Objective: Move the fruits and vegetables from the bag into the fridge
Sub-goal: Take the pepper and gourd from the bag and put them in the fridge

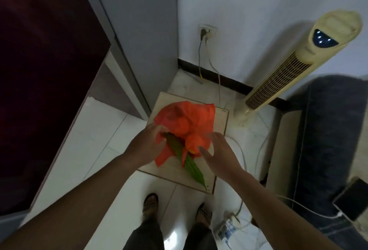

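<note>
1. The fridge (49, 70) fills the left of the scene. Its dark red door faces right, and a grey side panel runs to the far corner.
2. A dark sofa (328, 130) lies along the right edge.
3. A cream tower fan (288, 74) stands on the floor between the sofa and the far wall, with small lights lit on its top panel.
4. A low wooden table (219, 118) sits at the centre, just beside the fridge's near corner.
5. The orange bag (185, 118) lies crumpled on the table, its mouth toward the person.
6. The left hand (147, 142) has its fingers curled and pinches the bag's left edge beside the vegetable.
7. The right hand (217, 150) is blurred and holds nothing. Its fingers are spread and its thumb is at the bag's right side.
8. A long green vegetable (191, 166) is ridged and tapered. Its far end is inside the bag, and its near tip rests on the table's near right corner.
9. A wall socket (207, 30) on the far wall has two cords hanging to the floor.
</note>
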